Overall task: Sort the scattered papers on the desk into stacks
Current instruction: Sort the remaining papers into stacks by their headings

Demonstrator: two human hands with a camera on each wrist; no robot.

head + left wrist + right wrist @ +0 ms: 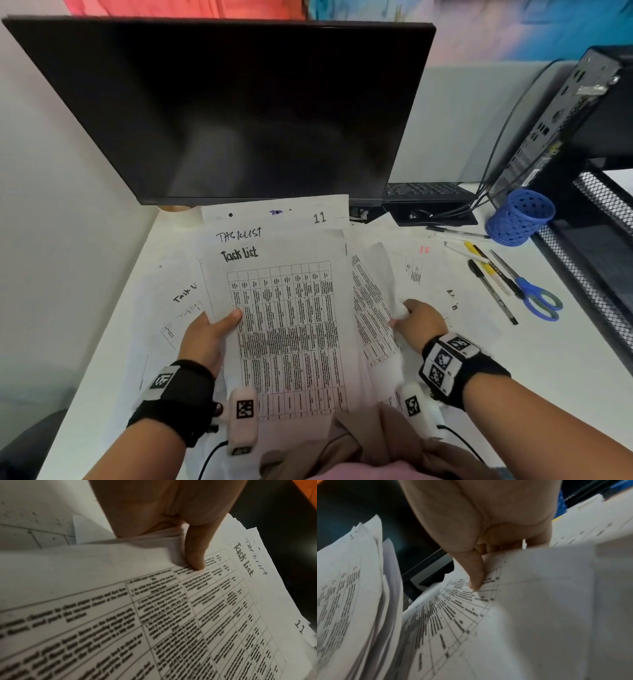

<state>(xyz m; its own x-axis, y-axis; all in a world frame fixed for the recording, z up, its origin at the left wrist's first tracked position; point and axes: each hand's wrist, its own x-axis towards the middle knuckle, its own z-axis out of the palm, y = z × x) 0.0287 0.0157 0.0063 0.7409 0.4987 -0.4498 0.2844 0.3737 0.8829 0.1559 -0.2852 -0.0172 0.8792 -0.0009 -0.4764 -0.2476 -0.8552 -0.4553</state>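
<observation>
My left hand [209, 334] grips the left edge of a stack of printed "Task List" sheets [287, 329], held up off the desk, thumb [195, 555] pressed on the top sheet [154, 615]. To the right, my right hand [416, 320] pinches another printed sheet [371, 308] that curls upward, its thumb [475, 573] on the table print [453, 612]. The held stack [347, 601] shows at the left of the right wrist view. More loose papers [421, 270] lie flat on the white desk [548, 346] under and around both hands.
A dark monitor [222, 109] stands just behind the papers. Several pens [489, 274] and blue scissors [537, 296] lie at the right, beside a blue mesh cup [520, 216]. A black wire tray [589, 274] and a computer case [575, 120] stand along the right edge.
</observation>
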